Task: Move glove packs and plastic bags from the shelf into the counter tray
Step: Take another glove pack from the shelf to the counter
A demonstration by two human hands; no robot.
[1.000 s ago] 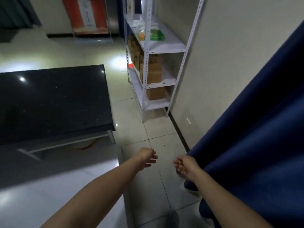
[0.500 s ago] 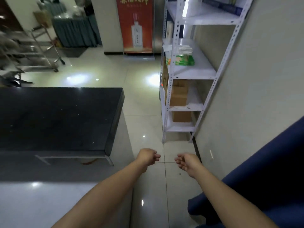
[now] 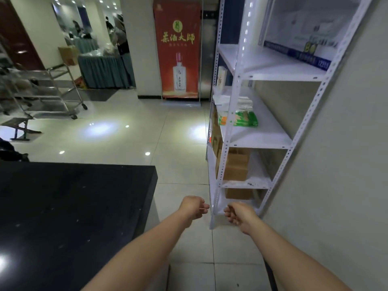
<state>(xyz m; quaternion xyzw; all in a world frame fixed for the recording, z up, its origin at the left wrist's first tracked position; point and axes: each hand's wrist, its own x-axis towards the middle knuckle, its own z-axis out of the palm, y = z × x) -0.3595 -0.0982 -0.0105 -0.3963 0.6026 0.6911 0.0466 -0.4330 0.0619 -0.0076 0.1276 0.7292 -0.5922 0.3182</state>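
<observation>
A pale tiled floor (image 3: 178, 143) fills the middle of the view, with a plain wall (image 3: 346, 164) running down the right side. A black, glossy surface (image 3: 73, 206) takes up the lower left. Against the wall stands a tall white metal shelf (image 3: 260, 139) with several boards. Farther back, a red banner (image 3: 178, 59) showing a bottle leans against a pillar, and a steel cart (image 3: 52, 89) stands at the far left. Brown cardboard boxes (image 3: 237, 166) sit on the shelf's lower boards.

On the middle board, well ahead of me, lies a green and orange pack (image 3: 241, 119). Just behind it is a heap of clear bags (image 3: 243, 101); I cannot tell how many there are.

My bare forearms reach forward over the floor, between the surface and the shelf. My left hand (image 3: 192, 207) and right hand (image 3: 239, 213) hang near each other, apart, low by the shelf's foot. The fingers of both are loosely curled and hold nothing.
</observation>
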